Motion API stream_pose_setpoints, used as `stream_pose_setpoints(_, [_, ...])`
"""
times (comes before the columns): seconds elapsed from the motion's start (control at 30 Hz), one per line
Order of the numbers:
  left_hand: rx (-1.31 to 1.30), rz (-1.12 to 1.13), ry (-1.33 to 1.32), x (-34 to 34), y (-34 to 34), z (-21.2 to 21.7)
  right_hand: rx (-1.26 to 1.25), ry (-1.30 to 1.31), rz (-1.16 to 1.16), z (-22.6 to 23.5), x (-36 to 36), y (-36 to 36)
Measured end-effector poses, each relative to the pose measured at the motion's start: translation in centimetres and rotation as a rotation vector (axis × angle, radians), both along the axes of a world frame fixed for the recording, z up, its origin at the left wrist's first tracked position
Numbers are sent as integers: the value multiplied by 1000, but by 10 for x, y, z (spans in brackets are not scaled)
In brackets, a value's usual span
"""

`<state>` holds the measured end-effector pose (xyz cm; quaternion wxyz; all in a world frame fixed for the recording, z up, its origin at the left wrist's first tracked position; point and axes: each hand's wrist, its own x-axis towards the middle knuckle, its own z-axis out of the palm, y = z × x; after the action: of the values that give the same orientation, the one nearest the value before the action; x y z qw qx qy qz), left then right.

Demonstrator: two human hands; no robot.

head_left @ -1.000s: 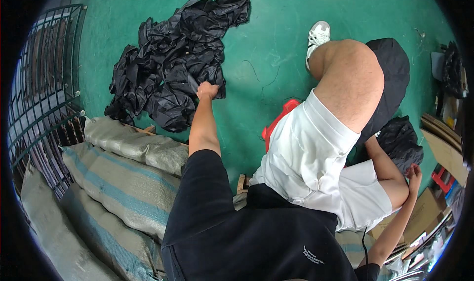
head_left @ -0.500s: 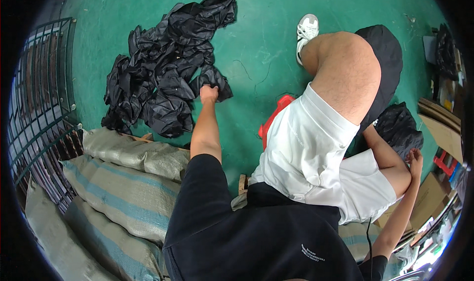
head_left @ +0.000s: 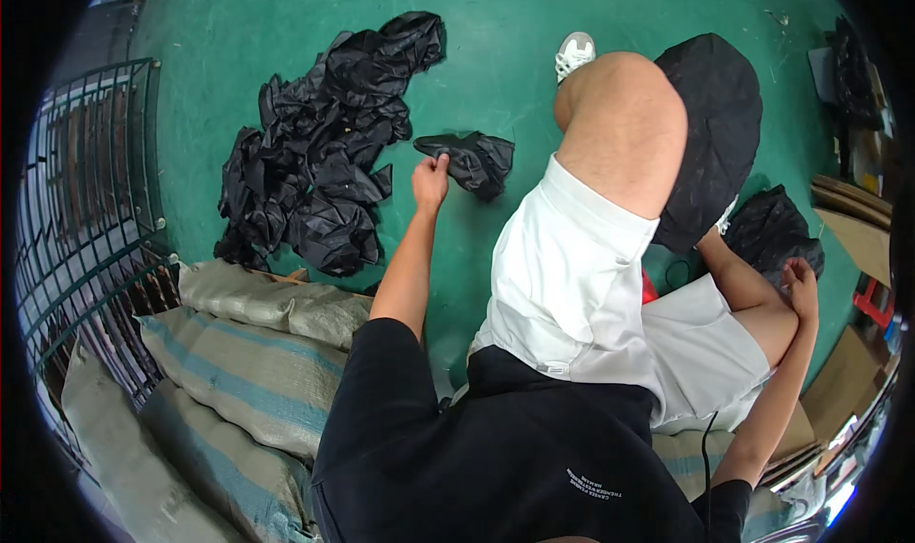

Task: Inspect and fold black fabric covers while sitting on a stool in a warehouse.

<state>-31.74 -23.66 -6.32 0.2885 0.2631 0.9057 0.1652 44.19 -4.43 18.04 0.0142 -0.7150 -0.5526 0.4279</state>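
Note:
Pinched between the fingers and thumb of my left hand [head_left: 432,183] is a crumpled piece of thin black fabric [head_left: 481,166], raised off the pile and hanging to the right. Left of that hand, a large heap of similar black fabric [head_left: 319,143] lies on the green floor. My right hand [head_left: 799,286] hangs beside my bent knee, its fingers loosely apart and nothing visible in them. Near it lies a crumpled black bundle [head_left: 774,233]. A big rounded black fabric item [head_left: 715,133] stands beyond my raised knee, partly hidden by it.
Stuffed woven sacks [head_left: 243,367] are stacked at the lower left. Behind them stands a green metal rack [head_left: 91,190]. Flattened cardboard [head_left: 853,233] and a red plastic object [head_left: 870,303] are along the right side. A dark cable [head_left: 707,457] runs past my right side.
My left hand has drawn one black fabric piece away from the heap, moving it right. My raised leg has shifted left, showing more of the rounded black item. My right hand stays beside my knee.

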Motion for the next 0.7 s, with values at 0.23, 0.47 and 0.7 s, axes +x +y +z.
stream_pose_setpoints(0.23, [897,136,-596,33,94,166,23,171,-15,20,-60,5])
stream_pose_setpoints(0.47, [1135,-236,-1096,138,233,361,209,406,89,26,-102,29])
stream_pose_setpoints(0.7, [1024,-388,-2096,293,320,411,735,729,38,78,-188,91])
